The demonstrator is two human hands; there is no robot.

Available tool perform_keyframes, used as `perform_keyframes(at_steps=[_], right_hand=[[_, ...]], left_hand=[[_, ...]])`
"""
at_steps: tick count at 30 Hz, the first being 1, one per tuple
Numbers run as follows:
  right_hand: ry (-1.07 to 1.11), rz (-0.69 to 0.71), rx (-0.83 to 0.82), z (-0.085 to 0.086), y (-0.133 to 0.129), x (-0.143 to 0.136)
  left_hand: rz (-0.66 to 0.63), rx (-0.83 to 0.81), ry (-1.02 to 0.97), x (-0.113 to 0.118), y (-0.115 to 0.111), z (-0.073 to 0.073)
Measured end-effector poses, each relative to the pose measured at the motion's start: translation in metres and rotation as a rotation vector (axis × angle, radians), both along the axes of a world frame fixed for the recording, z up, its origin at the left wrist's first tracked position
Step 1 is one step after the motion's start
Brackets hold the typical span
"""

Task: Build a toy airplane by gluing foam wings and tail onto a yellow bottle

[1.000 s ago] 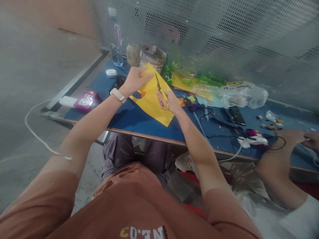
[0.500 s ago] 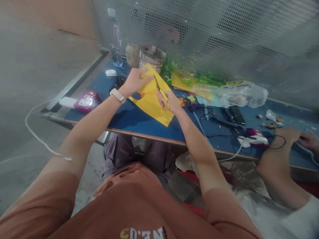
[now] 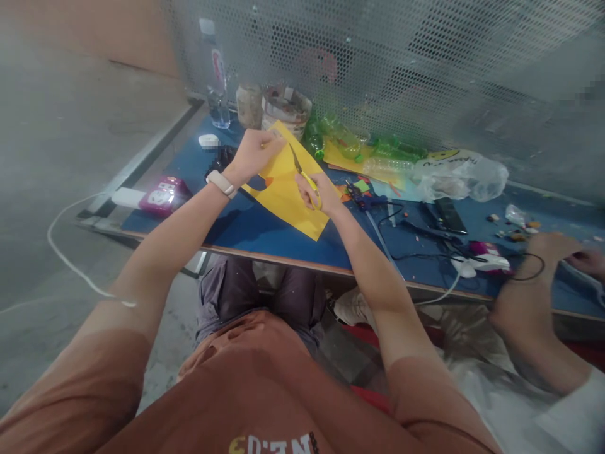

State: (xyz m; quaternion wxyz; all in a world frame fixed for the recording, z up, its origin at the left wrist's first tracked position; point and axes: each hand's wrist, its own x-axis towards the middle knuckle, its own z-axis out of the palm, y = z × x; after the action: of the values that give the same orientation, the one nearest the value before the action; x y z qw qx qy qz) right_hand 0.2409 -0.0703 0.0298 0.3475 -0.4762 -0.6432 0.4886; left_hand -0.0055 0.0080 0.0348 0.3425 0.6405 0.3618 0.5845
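A yellow sheet (image 3: 297, 208) with a rounded notch in its left side is held over the blue table. My left hand (image 3: 258, 150), with a pale watch band at the wrist, pinches the sheet near its upper left part. In my right hand (image 3: 319, 191) are yellow-handled scissors (image 3: 309, 181), my fingers wrapped round the handles. The dark blades point up and left across the sheet, their tip close to my left fingertips. Whether the blades are apart is too small to tell.
Behind the sheet stand a water bottle (image 3: 217, 82), a jar (image 3: 249, 106) and a paper-covered tub (image 3: 286, 110). Green bottles (image 3: 343, 135) and a plastic bag (image 3: 466, 176) lie rightward. Glue gun (image 3: 366, 198), cables and a co-worker's hand (image 3: 551, 246) are at right; a purple-and-white box (image 3: 165, 195) is left.
Both my hands keep their hold; the left fingers and the scissors have shifted very slightly left. The co-worker's hand at the right has moved a little.
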Motion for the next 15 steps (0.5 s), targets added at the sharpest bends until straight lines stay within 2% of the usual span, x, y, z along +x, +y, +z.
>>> perform_keyframes(at_steps=[3,10,15], right_hand=[[0.023,-0.002,0.002,-0.004,0.002,-0.002],[0.046,-0.025,0.058,-0.021,0.011,-0.002],[0.040,-0.078,0.015,-0.018,0.011,-0.004]], left_hand=[[-0.012,0.014,0.076,0.000,-0.002,0.001],[0.022,-0.024,0.057,0.002,-0.003,-0.002],[0.015,-0.056,0.023,0.006,-0.010,0.003]])
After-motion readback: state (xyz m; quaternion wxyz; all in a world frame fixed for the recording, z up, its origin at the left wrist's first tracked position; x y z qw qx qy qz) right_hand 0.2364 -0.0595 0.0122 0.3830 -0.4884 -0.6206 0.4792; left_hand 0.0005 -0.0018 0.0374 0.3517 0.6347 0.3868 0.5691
